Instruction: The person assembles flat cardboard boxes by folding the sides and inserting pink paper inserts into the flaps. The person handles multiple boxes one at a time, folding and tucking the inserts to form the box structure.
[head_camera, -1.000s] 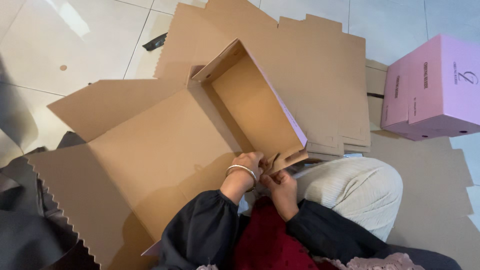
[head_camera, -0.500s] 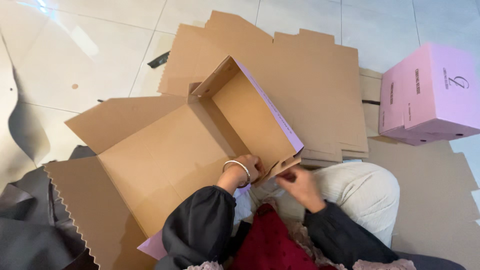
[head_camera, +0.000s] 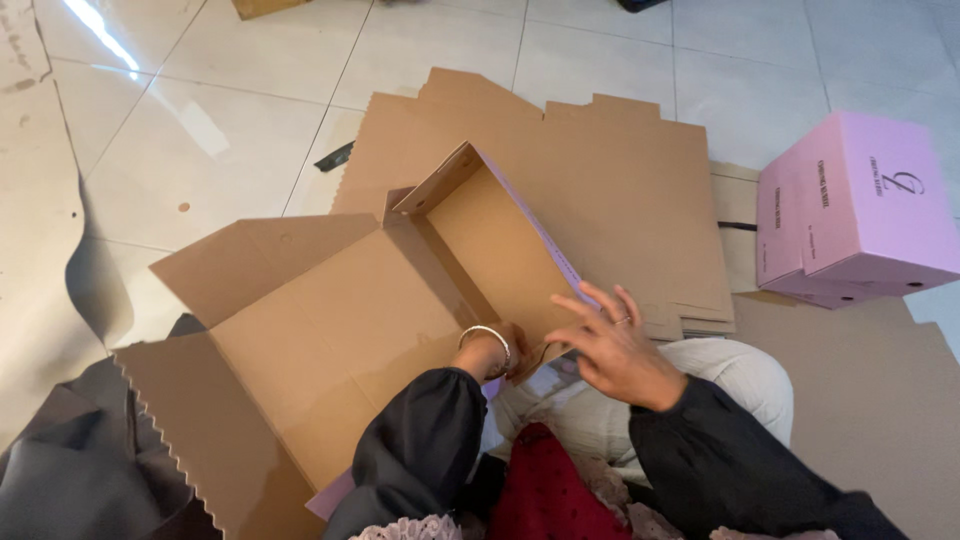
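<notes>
A half-folded cardboard box (head_camera: 470, 250), brown inside and pink outside, rests on my lap with its lid flap spread out to the left. My left hand (head_camera: 500, 352), with a bangle on the wrist, presses down on the near inside corner of the box. My right hand (head_camera: 612, 340) hovers with fingers spread just beside the near right wall of the box, holding nothing.
A stack of flat brown cardboard sheets (head_camera: 620, 190) lies on the tiled floor behind the box. A finished pink box (head_camera: 860, 210) stands at the right. Dark cloth (head_camera: 60, 470) lies at the lower left. More flat cardboard (head_camera: 870, 400) covers the floor on the right.
My right hand has let go of the box's near corner and moved right, fingers opening. The view has shifted so the box sits lower in frame.
</notes>
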